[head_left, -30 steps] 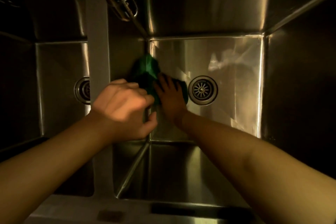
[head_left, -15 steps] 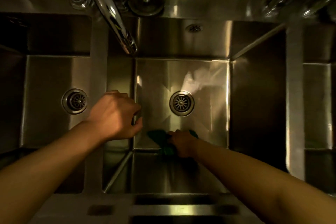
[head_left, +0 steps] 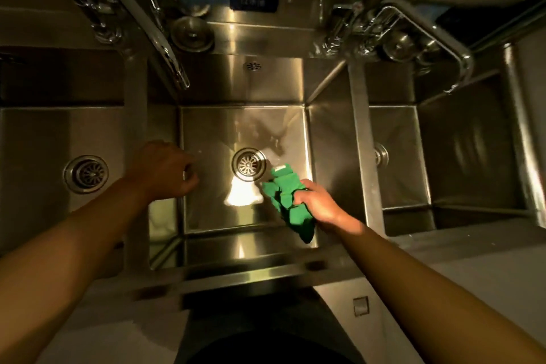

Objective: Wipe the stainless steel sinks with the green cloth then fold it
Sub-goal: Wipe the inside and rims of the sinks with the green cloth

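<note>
Steel front rim point(head_left: 236, 272) right under me, and both forearms reach over it into the middle sink point(head_left: 212, 216). My right hand point(head_left: 317, 204) is on the basin's right side, fingers curled tight round the green cloth point(head_left: 288, 198). The cloth is bunched up. One end pokes toward the middle drain point(head_left: 248, 164) and the other hangs down past my wrist toward the near right corner. I can't tell whether it touches the basin floor.

My left hand point(head_left: 165, 170) sits over the divider point(head_left: 137, 115) between the left sink point(head_left: 35, 142) and the middle one. Its fingers are loosely curled, holding nothing.

A bright patch of light point(head_left: 243, 195) lies on the floor just below the middle drain, between my hands. The left drain point(head_left: 86, 174) shows out to the left. The right sink point(head_left: 461, 142) is off to the right, dark, its drain half hidden by the divider.

Further back, a long spout point(head_left: 165, 50) angles down over the middle sink's far left corner. A round strainer point(head_left: 192, 34) lies on the back ledge, and another faucet point(head_left: 428, 23) stands over the right basin.
</note>
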